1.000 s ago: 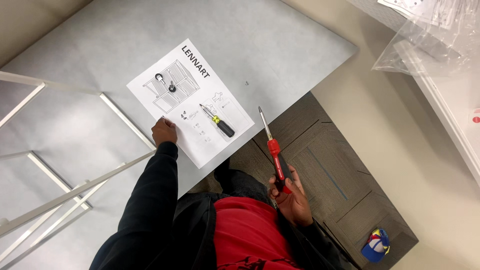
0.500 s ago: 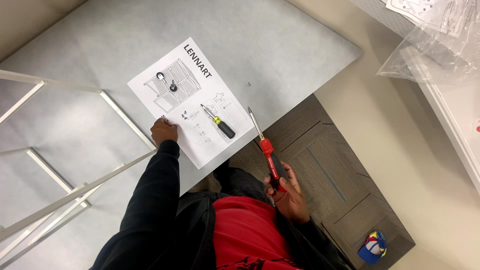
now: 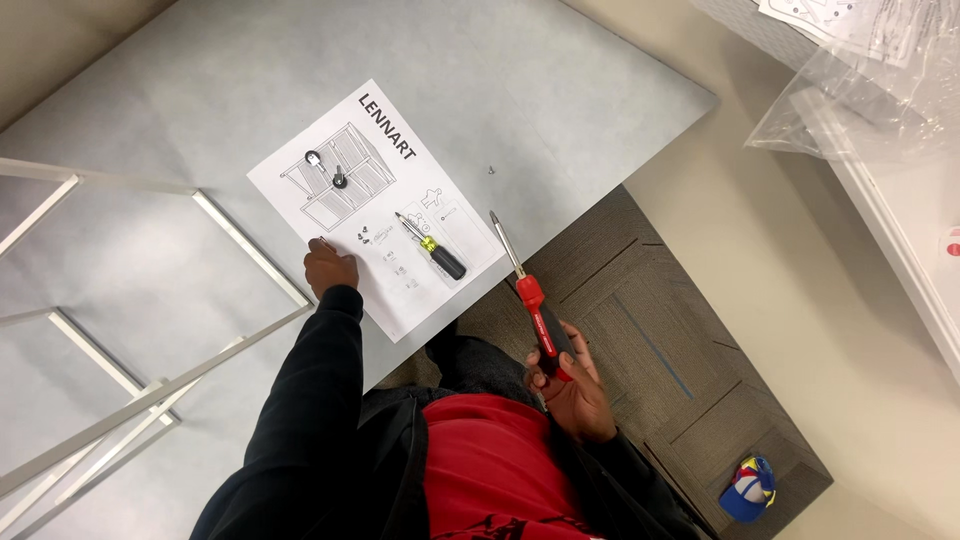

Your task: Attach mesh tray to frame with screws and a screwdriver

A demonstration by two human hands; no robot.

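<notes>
Two screwdrivers (image 3: 530,300), one instruction sheet (image 3: 375,205), one cap (image 3: 748,488).

We see bare grey table (image 3: 560,90) beyond the instruction sheet (image 3: 375,205); the white metal frame (image 3: 150,390) blocks our left side.

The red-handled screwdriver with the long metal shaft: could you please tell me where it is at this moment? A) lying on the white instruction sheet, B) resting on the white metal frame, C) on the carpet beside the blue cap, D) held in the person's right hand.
D: the right hand grips the red-handled screwdriver by its handle, its shaft pointing toward the edge of the grey table.
</notes>
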